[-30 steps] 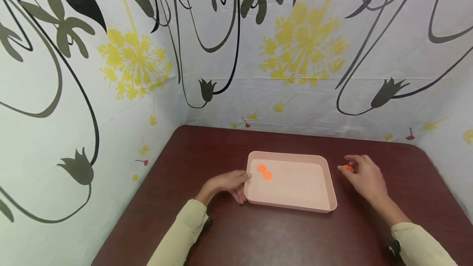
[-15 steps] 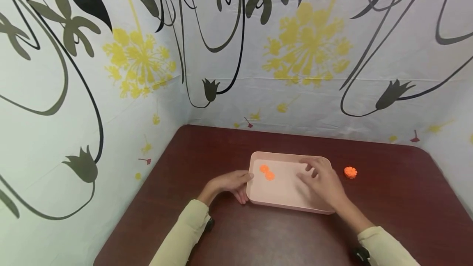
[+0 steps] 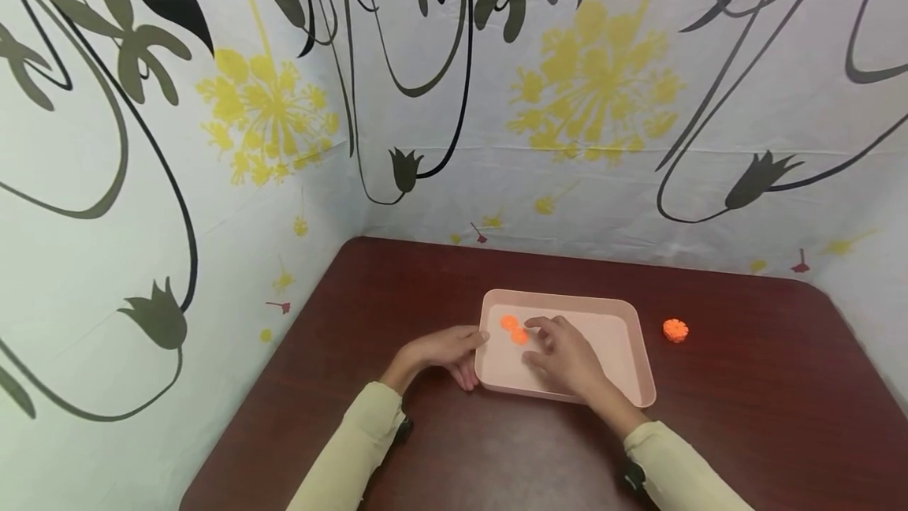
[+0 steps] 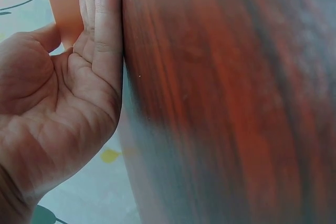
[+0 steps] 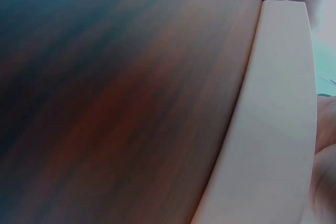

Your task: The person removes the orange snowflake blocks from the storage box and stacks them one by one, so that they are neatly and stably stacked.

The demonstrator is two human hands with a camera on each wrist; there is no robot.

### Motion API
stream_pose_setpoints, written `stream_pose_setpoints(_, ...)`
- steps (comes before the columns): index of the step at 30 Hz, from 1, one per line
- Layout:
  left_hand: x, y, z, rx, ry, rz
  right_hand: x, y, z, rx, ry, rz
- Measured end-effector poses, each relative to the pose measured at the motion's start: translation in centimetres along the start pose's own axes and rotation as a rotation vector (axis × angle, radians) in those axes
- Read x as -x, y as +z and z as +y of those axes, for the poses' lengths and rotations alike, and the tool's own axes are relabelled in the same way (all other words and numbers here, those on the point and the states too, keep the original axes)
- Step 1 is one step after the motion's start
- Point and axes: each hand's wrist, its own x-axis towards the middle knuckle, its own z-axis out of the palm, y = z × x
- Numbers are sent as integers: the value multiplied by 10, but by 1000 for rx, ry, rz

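My left hand (image 3: 445, 349) holds the left end of a shallow pink tray (image 3: 617, 337), its thumb over the rim. In the left wrist view the left palm (image 4: 63, 87) faces the camera, with a strip of the tray (image 4: 65, 9) between thumb and fingers. Two flat, round orange slices (image 3: 519, 336) lie overlapping near the tray's left end. My right hand (image 3: 567, 357) is over the tray just right of them, thumb and fingers apart, nothing visible between them. The right wrist view shows the tray's outer wall (image 5: 273, 103), hiding most of the right hand (image 5: 326, 166).
A small pile of orange pieces with scalloped edges (image 3: 675, 330) sits right of the tray on the dark red-brown table (image 3: 738, 393). A flower-patterned sheet (image 3: 454, 124) borders the table at the back and left.
My right hand has let go of the orange pieces right of the tray and moved left across it to beside the two orange slices. My left hand stays at the tray's left end.
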Motion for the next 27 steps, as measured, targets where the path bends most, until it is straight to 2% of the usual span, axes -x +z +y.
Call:
stream_pose_setpoints(6,0,2,2,3,-2,-6,-6,4,-5,72,64,-12)
stream_pose_setpoints(12,0,0,3,8,-24,-16,-11,8,-9,138,84,-20)
stream_pose_setpoints(21,3,0,7,1,-24,-18,-17,9,-12,183,103,-12)
stream_pose_setpoints(27,5,2,10,-9,-41,-15,-17,10,-13,174,122,0)
